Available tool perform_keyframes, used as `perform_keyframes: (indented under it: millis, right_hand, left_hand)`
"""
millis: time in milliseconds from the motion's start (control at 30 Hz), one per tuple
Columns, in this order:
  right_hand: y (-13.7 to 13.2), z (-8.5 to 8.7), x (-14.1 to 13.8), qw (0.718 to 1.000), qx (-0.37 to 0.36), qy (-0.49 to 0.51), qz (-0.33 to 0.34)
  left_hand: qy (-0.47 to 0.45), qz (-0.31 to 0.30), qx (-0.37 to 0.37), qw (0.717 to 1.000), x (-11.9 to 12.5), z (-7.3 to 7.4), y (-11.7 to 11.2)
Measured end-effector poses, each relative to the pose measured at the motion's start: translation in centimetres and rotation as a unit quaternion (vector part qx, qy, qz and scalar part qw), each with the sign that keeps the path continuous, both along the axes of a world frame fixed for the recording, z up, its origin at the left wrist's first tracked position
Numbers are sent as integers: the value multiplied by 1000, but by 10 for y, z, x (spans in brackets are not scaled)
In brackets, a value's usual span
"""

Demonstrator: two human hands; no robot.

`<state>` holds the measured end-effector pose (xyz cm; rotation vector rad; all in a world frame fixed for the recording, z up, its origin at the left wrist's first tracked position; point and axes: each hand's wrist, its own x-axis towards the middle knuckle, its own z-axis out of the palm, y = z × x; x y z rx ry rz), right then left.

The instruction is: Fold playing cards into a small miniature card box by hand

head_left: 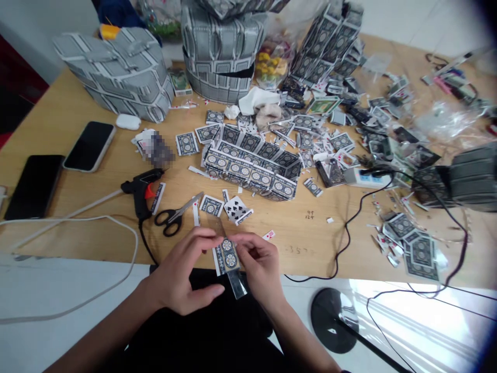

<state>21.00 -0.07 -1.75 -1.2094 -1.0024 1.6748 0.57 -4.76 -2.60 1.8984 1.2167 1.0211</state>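
At the near edge of the table, a patterned playing card (229, 254) lies between my hands, together with a clear ruler-like strip (237, 285) whose ends stick out above and below it. My left hand (184, 272) has its fingers stretched to the card's upper edge, while its thumb stands apart from the card. On the card's right side, my right hand (261, 263) is closed, finger and thumb pinching at its edge. Just beyond lie scissors (176, 213), a cut card piece (212, 205) and a spade card (236, 209).
A long open box made of cards (252, 163) stands mid-table. To the left are a hot glue gun (142, 191) and two phones (90, 146). Woven card bags (120, 72) line the back. Card scraps and a power strip (367, 177) with a black cable lie right.
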Motion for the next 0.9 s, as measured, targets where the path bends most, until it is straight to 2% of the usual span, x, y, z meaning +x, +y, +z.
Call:
perform_keyframes:
  millis: [133,300,367,433,533,600,767,900]
  right_hand:
    - [-1,-3,0,1000,-12,18,-4]
    - [-2,-1,2,995,-30,94,18]
    - [-2,1,2,988,-51,142,25]
    - [-2,3,2,981,-65,181,32]
    - [-3,3,-3,977,-57,198,49]
    - [-4,2,-7,979,-45,192,43]
    - [-5,1,-15,986,-12,167,-14]
    - [-3,-1,-14,989,-8,139,-56]
  left_hand:
    - [77,34,77,993,7,-4,1]
    - [38,54,102,993,7,-4,4]
    - [-4,65,77,995,6,-4,3]
    - [-83,75,24,993,7,-4,2]
    - [-233,83,-66,967,14,-6,-1]
    - [-288,96,-97,948,19,-8,-4]
    - [-286,103,-103,947,26,-8,-3]
    - [-232,103,-112,961,26,-3,1]
